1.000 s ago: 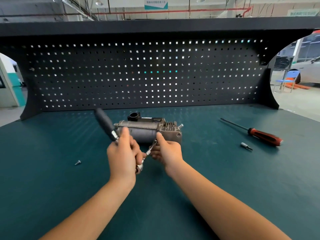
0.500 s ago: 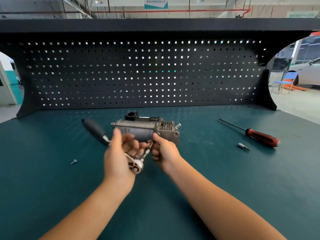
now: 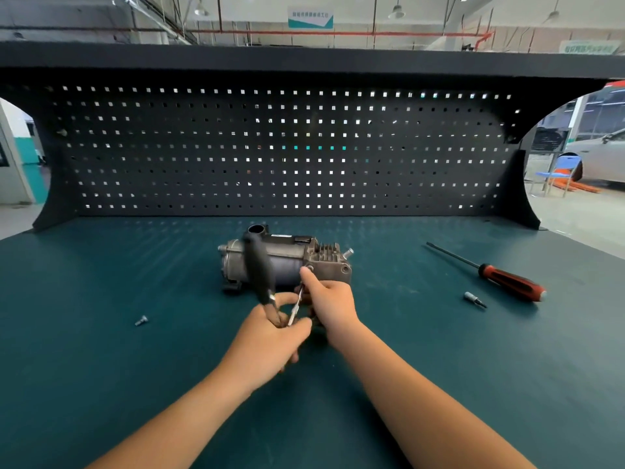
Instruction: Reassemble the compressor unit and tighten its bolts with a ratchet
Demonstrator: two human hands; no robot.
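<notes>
Compressor (image 3: 284, 262): centre of bench (image 3: 101, 367), bolt face toward us | ratchet (image 3: 258, 269): our left hand (image 3: 270, 336) grips its head, handle upright, ready to swing | extension (image 3: 296, 306): our right hand (image 3: 329, 302) pinches it, we judge to steer the tip | bolt (image 3: 141, 320): loose at left, awaiting fitting.

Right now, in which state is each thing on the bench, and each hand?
compressor unit: lying on its side on the bench.
ratchet: held, handle tilted up.
extension bar: on the ratchet, pointing at the compressor unit.
left hand: grips the ratchet near its head.
right hand: holds the extension bar.
screwdriver: lying idle.
bit: lying loose.
bolt: lying loose, not fitted.
</notes>
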